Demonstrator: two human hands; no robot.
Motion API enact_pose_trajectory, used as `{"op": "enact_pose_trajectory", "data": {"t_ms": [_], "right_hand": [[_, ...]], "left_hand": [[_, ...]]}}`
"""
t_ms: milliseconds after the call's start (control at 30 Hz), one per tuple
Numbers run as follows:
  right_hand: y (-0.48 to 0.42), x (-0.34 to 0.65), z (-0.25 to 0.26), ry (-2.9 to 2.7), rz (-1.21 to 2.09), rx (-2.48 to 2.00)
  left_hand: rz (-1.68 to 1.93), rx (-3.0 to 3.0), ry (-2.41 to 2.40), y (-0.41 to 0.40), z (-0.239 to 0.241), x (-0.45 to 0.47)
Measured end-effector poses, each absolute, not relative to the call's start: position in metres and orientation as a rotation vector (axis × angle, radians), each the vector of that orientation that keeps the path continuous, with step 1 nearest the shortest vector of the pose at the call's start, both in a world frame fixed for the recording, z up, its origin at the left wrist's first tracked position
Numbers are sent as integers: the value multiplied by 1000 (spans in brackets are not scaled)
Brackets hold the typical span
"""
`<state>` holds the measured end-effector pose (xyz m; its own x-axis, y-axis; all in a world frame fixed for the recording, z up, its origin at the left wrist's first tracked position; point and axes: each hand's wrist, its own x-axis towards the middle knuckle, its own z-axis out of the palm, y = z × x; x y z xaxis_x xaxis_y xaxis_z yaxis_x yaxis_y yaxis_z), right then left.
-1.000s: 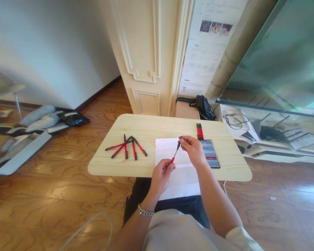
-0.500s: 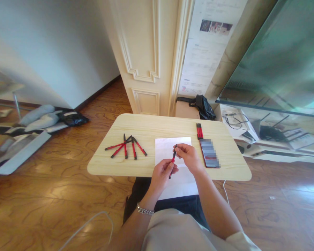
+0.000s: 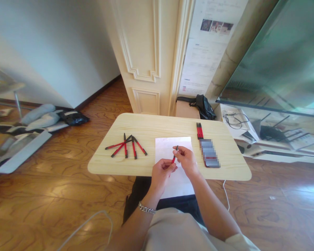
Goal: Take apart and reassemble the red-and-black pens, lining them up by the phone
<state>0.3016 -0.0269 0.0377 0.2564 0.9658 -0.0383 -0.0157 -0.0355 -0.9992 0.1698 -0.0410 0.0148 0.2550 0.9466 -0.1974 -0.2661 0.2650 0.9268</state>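
Observation:
Both of my hands hold one red and black pen (image 3: 174, 157) above a white sheet of paper (image 3: 170, 146) on the light wooden table (image 3: 146, 127). My left hand (image 3: 162, 172) pinches the pen's lower end. My right hand (image 3: 186, 159) pinches its upper end, fingers closed. Several red and black pens (image 3: 127, 145) lie in a loose fan on the table's left side. A few more pens (image 3: 199, 130) lie side by side at the back right, just behind a dark flat object (image 3: 208, 153).
The table stands on a wooden floor (image 3: 54, 188). A cream panelled door (image 3: 143, 52) rises behind it. A black bag (image 3: 202, 106) sits past the far edge. A glass cabinet (image 3: 277, 69) with cables stands on the right. Clutter (image 3: 28, 125) lies on the floor at left.
My right hand has come down and toward me, closing the gap to my left hand. The pen between them now looks shorter and more upright. The pens on the table have not moved.

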Motion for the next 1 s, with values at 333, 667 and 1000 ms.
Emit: {"op": "enact_pose_trajectory", "data": {"t_ms": [333, 667, 1000], "right_hand": [[-31, 296, 39, -938, 1101, -1313], [-28, 296, 33, -828, 1038, -1281], [-28, 302, 36, -831, 1160, -1243]], "left_hand": [[916, 855, 850, -41, 13, 173], [951, 833, 882, -42, 17, 178], [892, 776, 844, -42, 16, 175]]}}
